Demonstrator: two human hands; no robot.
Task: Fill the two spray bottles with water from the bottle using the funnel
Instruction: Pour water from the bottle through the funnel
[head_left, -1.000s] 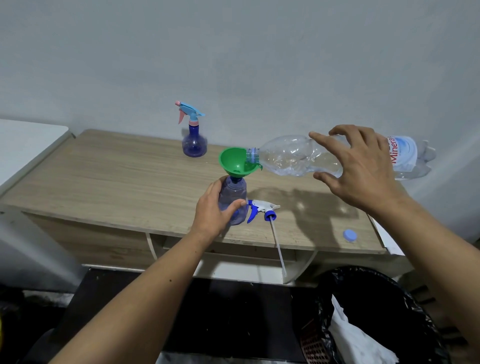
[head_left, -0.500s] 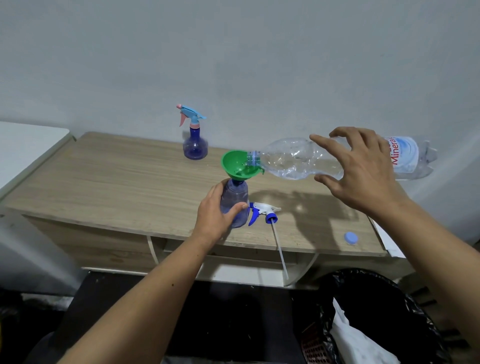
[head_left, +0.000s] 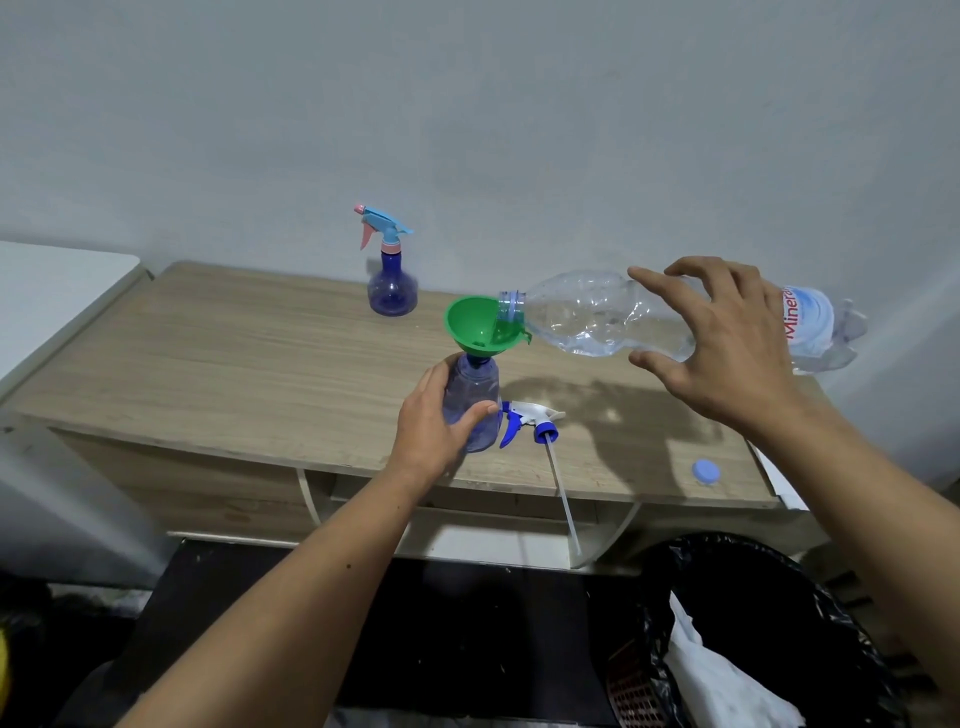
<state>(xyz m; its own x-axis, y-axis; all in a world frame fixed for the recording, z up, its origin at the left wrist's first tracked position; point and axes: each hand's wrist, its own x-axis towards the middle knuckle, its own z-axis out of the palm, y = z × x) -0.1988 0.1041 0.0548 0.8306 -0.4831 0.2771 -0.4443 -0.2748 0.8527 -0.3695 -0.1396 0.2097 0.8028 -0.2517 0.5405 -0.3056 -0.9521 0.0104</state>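
Fingers: my right hand (head_left: 727, 343) curls round the water bottle (head_left: 597, 317); my left hand (head_left: 431, 426) grips the open spray bottle (head_left: 475, 395) on the counter (head_left: 234, 364).
Change: I see almost none; the bottle stays tipped, mouth in the green funnel (head_left: 480, 327).
Hidden: I cannot make out any water stream.
Label: red "Minera", cut off.
Small things: second spray bottle (head_left: 392, 283) capped at the back; loose trigger head (head_left: 527, 421); blue cap (head_left: 705, 472).
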